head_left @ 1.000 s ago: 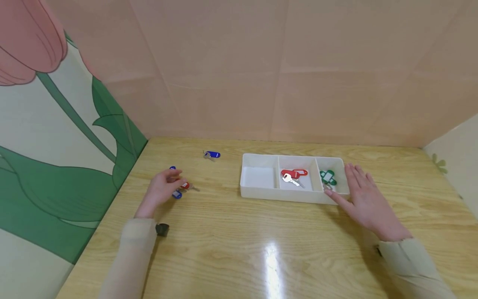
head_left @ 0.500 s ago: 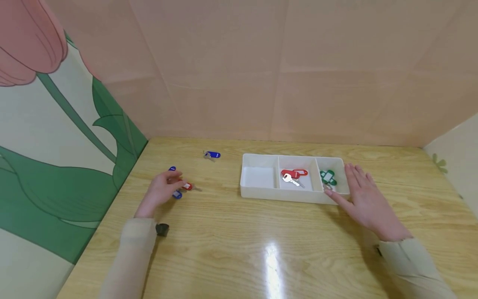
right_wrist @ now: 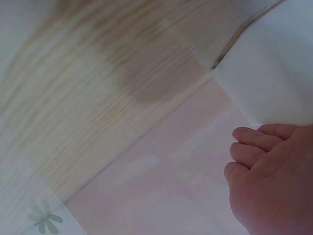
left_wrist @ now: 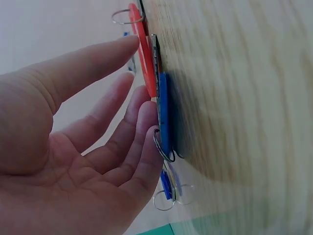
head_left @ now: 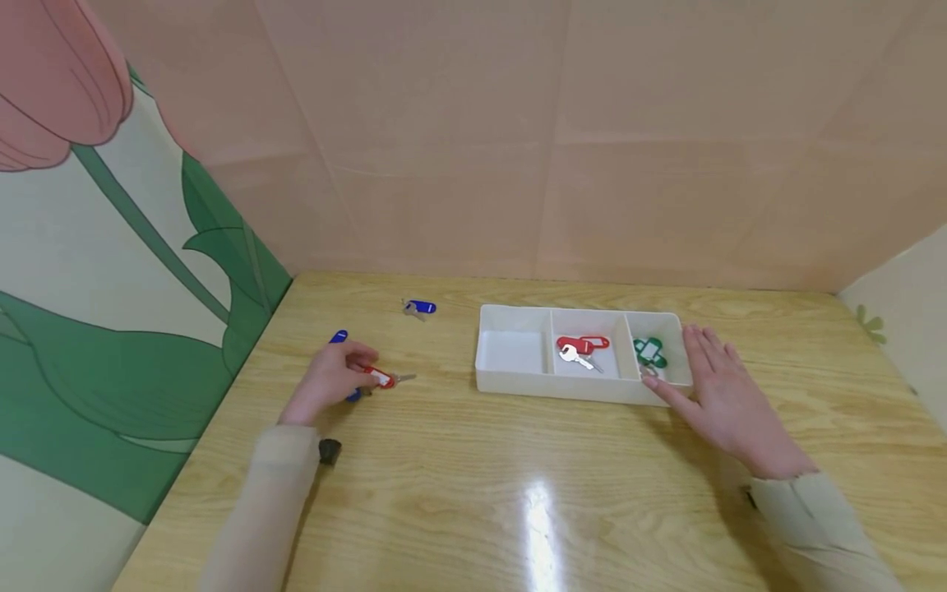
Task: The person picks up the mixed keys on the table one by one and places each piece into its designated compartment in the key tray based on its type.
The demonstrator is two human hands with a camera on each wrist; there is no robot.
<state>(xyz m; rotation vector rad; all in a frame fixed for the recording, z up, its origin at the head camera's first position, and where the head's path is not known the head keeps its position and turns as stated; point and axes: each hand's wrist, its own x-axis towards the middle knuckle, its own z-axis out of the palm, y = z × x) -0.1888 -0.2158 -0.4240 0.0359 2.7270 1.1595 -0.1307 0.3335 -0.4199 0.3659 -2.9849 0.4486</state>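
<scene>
At the left of the table my left hand (head_left: 331, 380) pinches a red key tag (head_left: 380, 376), its key pointing right. In the left wrist view the thumb lies along the red tag, bent fingers opposite; a blue key tag (left_wrist: 164, 112) with a ring is right at the lower fingertips. Another blue key tag (head_left: 339, 336) shows just behind the hand. My right hand (head_left: 728, 399) rests against the right end of a white three-compartment tray (head_left: 558, 386), fingers straight along the outer wall and thumb at the front rim. The right wrist view shows the fingers beside the tray wall (right_wrist: 274, 78).
Red key tags (head_left: 575, 344) with keys lie in the tray's middle compartment, green key tags (head_left: 650, 352) in the right one. A blue key tag (head_left: 423, 307) with its key lies farther back on the wooden table (head_left: 414, 493). A wall (head_left: 459, 164) closes off the back.
My left hand has shifted slightly right and toward the front, and the red key tag has slid the same way with its key. My right hand and the tray have stayed put.
</scene>
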